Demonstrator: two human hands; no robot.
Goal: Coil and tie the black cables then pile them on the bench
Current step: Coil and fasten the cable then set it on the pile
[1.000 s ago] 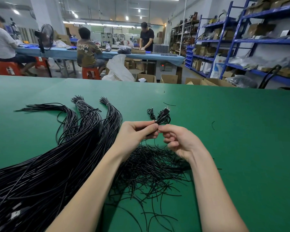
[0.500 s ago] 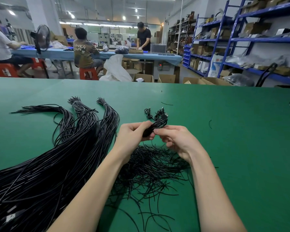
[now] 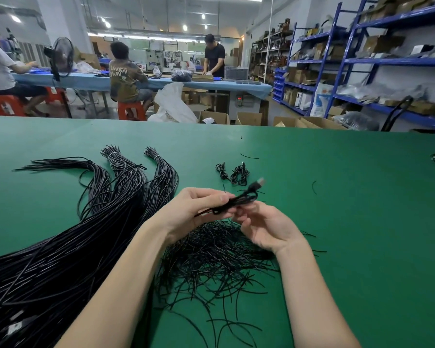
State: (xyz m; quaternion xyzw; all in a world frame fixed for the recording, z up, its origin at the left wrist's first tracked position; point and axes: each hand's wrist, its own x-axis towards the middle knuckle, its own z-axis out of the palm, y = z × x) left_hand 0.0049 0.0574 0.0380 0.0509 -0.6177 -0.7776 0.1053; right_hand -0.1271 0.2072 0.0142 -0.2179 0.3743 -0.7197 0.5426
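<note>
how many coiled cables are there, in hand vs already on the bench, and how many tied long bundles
Coiled cable held in the left hand and right hand: 1
Finished coils on the green bench: 2
Tied long cable bundles: 3
Total: 6

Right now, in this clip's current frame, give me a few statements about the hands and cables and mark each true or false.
1. The left hand pinches a coiled black cable. True.
2. The coiled cable already lies on the green bench. False: it is held above the bench, between both hands.
3. Tied small coils lie on the bench beyond the hands. True.
4. The long cable bundles lie to the right of the right hand. False: they lie to the left, beside the left arm.
5. A heap of short black ties lies under the hands. True.
</note>
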